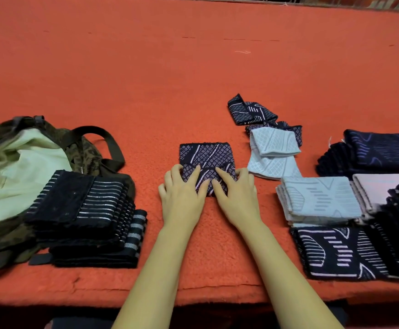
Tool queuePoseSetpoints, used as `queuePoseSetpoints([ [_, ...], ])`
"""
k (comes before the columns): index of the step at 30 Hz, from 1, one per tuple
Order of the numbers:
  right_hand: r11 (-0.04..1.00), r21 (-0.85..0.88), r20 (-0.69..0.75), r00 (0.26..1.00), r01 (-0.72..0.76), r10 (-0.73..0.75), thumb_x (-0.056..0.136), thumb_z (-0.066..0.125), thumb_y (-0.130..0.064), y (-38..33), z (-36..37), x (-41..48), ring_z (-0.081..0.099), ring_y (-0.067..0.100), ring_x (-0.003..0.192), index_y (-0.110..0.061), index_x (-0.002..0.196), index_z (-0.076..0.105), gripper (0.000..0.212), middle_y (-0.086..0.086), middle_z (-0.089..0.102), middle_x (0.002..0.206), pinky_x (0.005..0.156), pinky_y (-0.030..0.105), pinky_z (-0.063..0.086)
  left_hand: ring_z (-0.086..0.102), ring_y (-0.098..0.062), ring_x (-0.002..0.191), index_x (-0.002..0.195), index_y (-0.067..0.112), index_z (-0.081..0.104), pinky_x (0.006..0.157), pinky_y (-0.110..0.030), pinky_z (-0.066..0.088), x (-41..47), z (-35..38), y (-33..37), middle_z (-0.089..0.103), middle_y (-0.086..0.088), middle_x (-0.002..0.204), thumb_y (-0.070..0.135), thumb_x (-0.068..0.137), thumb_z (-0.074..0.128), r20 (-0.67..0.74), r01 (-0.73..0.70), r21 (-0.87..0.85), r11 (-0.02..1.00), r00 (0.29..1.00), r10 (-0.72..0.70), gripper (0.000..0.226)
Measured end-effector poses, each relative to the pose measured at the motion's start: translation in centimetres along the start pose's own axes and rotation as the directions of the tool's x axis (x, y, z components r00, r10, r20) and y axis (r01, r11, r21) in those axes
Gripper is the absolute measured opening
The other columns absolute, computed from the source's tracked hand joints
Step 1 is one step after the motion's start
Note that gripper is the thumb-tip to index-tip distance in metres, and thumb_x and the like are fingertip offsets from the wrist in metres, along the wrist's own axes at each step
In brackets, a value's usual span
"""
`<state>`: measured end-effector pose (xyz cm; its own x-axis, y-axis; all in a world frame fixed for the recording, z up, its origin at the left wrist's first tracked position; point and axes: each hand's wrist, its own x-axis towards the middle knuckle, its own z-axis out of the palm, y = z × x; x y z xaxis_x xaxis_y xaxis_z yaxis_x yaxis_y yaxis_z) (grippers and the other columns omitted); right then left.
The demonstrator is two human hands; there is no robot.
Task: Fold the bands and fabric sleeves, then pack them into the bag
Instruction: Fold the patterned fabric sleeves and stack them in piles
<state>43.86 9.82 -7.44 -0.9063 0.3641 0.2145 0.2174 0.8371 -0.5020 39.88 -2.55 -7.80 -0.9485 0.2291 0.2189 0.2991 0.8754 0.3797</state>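
Note:
A dark navy sleeve [205, 155] with a white diamond pattern lies in the middle of the red table. My left hand [182, 193] and my right hand [235, 193] both pinch its near edge, which is lifted and partly folded over. An open camouflage bag [11, 162] with a pale green lining lies at the left. A stack of folded black bands [84, 214] with silver stripes rests against the bag's front.
Loose navy sleeves [250, 110] and pale blue sleeves [272, 150] lie behind and right of my hands. Folded piles sit at the right: light grey [319, 200], navy with white lines [336, 252], dark blue [379, 148]. The red table cover [170, 67] stretches far back; its front edge is near me.

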Motion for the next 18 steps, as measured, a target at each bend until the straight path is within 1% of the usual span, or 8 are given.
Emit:
queuePoseSetpoints([
  [3,0.999,-0.030,-0.031,0.999,-0.014,0.013,0.096,0.043,-0.042,0.0,0.1,-0.1,0.033,0.020,0.115,-0.033,0.136,0.047,0.042,0.003,0.039,0.120,0.097,0.036,0.031,0.016,-0.022,0.141,0.138,0.036,0.045,0.110,-0.043,0.015,-0.1,0.1,0.0,0.026,-0.006,0.151,0.067,0.083,0.016,-0.036,-0.025,0.008,1.000,0.999,0.025,0.070],
  [4,0.999,-0.026,-0.047,0.999,-0.019,0.017,0.096,0.044,-0.039,-0.1,0.1,-0.1,0.033,0.021,0.114,-0.031,0.135,0.048,0.041,0.004,0.040,0.118,0.096,0.037,0.032,0.012,-0.021,0.143,0.139,0.036,0.044,0.113,-0.042,0.011,-0.1,0.2,0.0,0.024,-0.006,0.153,0.070,0.080,0.013,-0.028,-0.028,0.007,1.000,0.999,0.028,0.075],
  [6,1.000,-0.016,-0.068,0.998,-0.020,0.019,0.096,0.045,-0.032,0.0,0.1,0.0,0.035,0.023,0.112,-0.028,0.135,0.050,0.039,0.006,0.040,0.116,0.095,0.038,0.033,0.006,-0.021,0.146,0.141,0.036,0.039,0.116,-0.040,0.003,-0.1,0.2,-0.1,0.019,-0.005,0.156,0.071,0.079,0.017,0.001,-0.024,0.001,1.000,1.000,0.024,0.075],
  [8,1.000,-0.014,-0.072,0.997,-0.018,0.017,0.097,0.044,-0.025,0.1,0.1,0.0,0.035,0.024,0.111,-0.025,0.135,0.050,0.038,0.008,0.040,0.117,0.095,0.039,0.034,0.005,-0.021,0.146,0.142,0.034,0.038,0.117,-0.039,0.001,-0.1,0.0,-0.1,0.018,-0.006,0.157,0.062,0.086,0.026,0.005,-0.022,-0.027,0.999,1.000,0.022,0.064],
  [10,1.000,0.003,-0.082,0.996,-0.019,0.019,0.098,0.043,-0.018,0.3,0.2,0.1,0.035,0.024,0.109,-0.022,0.134,0.051,0.038,0.010,0.040,0.117,0.096,0.040,0.036,0.005,-0.020,0.146,0.143,0.031,0.039,0.117,-0.038,0.000,-0.2,-0.2,-0.1,0.017,-0.006,0.157,0.048,0.095,0.035,0.001,-0.013,-0.073,0.997,1.000,0.013,0.050],
  [12,0.999,0.042,-0.102,0.995,-0.017,0.021,0.097,0.043,-0.011,0.5,0.3,0.1,0.035,0.023,0.108,-0.019,0.133,0.053,0.038,0.010,0.040,0.116,0.098,0.038,0.035,0.006,-0.019,0.146,0.141,0.030,0.041,0.118,-0.036,0.001,-0.3,-0.4,-0.2,0.018,-0.004,0.157,0.034,0.098,0.039,-0.006,0.019,-0.144,0.989,1.000,-0.020,0.043],
  [14,0.995,0.101,-0.105,0.994,-0.022,0.032,0.094,0.044,-0.002,0.7,0.3,0.1,0.035,0.022,0.110,-0.017,0.131,0.055,0.042,0.010,0.040,0.119,0.101,0.036,0.033,0.007,-0.017,0.145,0.140,0.030,0.043,0.118,-0.036,0.004,-0.3,-0.7,-0.3,0.019,-0.002,0.156,0.022,0.099,0.039,-0.015,0.052,-0.216,0.975,0.998,-0.056,0.042],
  [18,0.988,0.155,-0.127,0.992,0.007,0.013,0.087,0.046,0.007,0.8,0.2,0.2,0.035,0.021,0.118,-0.014,0.126,0.059,0.047,0.009,0.042,0.128,0.106,0.040,0.032,0.011,-0.016,0.144,0.136,0.025,0.049,0.119,-0.038,0.009,-0.3,-0.8,-0.4,0.027,0.000,0.153,0.004,0.094,0.040,-0.050,0.032,-0.316,0.948,0.997,-0.051,0.047],
])
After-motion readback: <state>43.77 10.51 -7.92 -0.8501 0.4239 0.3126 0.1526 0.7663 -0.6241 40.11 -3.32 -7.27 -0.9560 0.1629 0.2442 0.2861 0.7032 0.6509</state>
